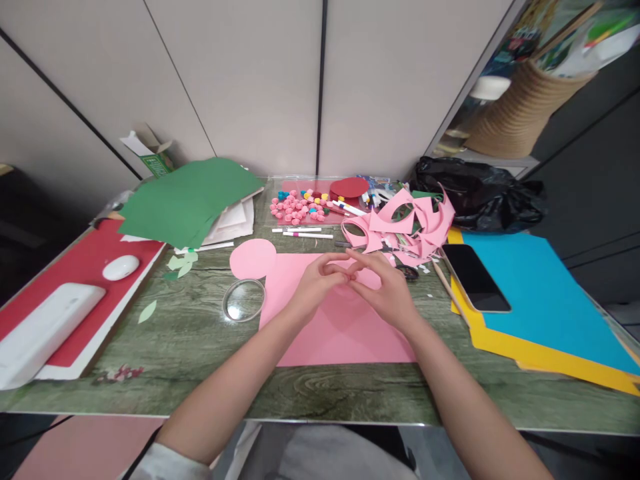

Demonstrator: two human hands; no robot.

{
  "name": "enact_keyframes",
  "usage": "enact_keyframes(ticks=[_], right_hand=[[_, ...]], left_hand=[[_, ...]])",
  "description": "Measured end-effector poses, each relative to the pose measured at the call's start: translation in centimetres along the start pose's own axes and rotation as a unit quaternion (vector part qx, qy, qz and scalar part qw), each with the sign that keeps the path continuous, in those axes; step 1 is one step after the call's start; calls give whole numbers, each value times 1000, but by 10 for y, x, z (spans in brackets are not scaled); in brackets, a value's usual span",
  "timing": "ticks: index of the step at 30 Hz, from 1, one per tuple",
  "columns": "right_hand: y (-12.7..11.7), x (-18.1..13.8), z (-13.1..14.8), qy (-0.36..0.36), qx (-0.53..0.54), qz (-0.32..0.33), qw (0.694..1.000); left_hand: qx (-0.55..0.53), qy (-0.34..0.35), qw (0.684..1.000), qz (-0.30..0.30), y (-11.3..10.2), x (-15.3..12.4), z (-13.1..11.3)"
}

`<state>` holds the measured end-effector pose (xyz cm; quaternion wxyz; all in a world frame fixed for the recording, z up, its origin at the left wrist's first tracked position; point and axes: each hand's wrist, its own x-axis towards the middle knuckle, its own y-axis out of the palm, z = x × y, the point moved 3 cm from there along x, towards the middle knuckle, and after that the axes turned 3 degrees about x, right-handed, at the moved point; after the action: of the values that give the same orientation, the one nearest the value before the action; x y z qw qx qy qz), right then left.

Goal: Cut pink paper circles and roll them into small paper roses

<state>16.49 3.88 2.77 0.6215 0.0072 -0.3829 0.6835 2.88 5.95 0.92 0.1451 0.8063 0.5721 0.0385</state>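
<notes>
My left hand (320, 280) and my right hand (383, 288) meet above a pink paper sheet (305, 343). The fingertips of both are pinched together and touch one another. Whatever lies between them is too small or too hidden to name; a hint of pink shows there. Left of the sheet, touching its corner, is a pink paper circle (253, 259). A clear round ring or roll, perhaps tape (244, 300), rests beside the sheet's left edge. Behind my right hand, the dark handle of a tool (407, 272) peeks out near pink paper offcuts (395, 223).
Small pink rolled pieces (297, 210) fill a clear tray at the back, with white pens (307, 235) before it. Green sheets (185, 200) lie left, near a white mouse (121, 267). To the right are a phone (477, 278), blue paper (545, 300) and a black bag (480, 193).
</notes>
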Motion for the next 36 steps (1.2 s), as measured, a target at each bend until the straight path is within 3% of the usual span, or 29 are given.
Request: enact_keyframes(ticks=[8, 15, 24, 36], right_hand=[[3, -1, -3, 19, 4, 40, 999], [2, -2, 0, 9, -9, -27, 1000], [4, -2, 3, -6, -15, -53, 998], [-3, -1, 6, 0, 30, -9, 1000]], left_hand=[[46, 12, 999, 19, 3, -2, -8], [-24, 2, 1000, 16, 6, -3, 1], [-88, -6, 996, 10, 12, -4, 9], [-74, 20, 996, 53, 4, 0, 4]])
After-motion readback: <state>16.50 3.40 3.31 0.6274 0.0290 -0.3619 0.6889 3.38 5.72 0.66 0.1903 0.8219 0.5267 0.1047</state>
